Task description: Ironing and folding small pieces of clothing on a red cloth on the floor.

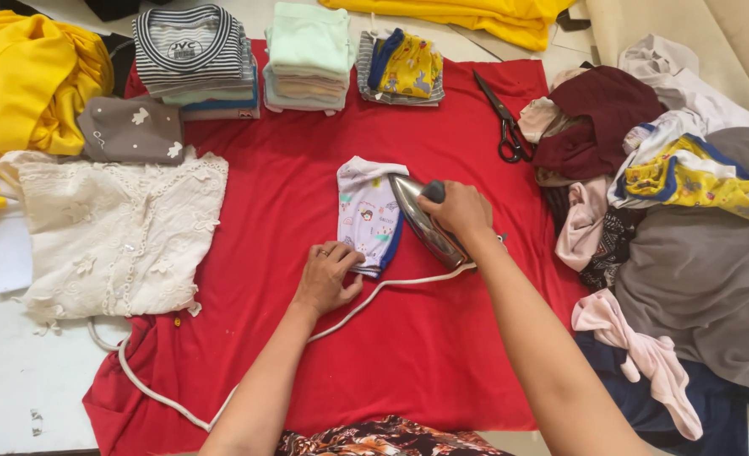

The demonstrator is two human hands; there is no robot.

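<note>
The small printed garment [368, 213] lies flat near the middle of the red cloth [408, 355], white with little cartoon figures and a blue edge at its lower end. My right hand [459, 211] is wrapped around the dark handle of the iron [421, 221], which is tipped onto its side edge against the garment's right border, so its shiny soleplate faces up and left. My left hand [328, 274] is pressed flat on the garment's lower corner, fingers spread and closed on nothing, pinning the fabric. The iron's white cord [222, 405] trails from under my right wrist, across the cloth and off toward the lower left.

Beyond that, three neat stacks sit along the far edge: a striped stack [193, 55], a pale green stack [309, 55] and a smaller yellow-and-blue one [401, 67] (these look finished to me). A cream lace blouse [117, 232] is spread out flat on the left, with a folded grey piece [130, 128] above it. Black scissors [503, 118] lie near the cloth's right edge. On the right a loose heap of clothes [687, 219] is tumbled together, unfolded, so I judge the work roughly midway, with a good deal left to press.
</note>
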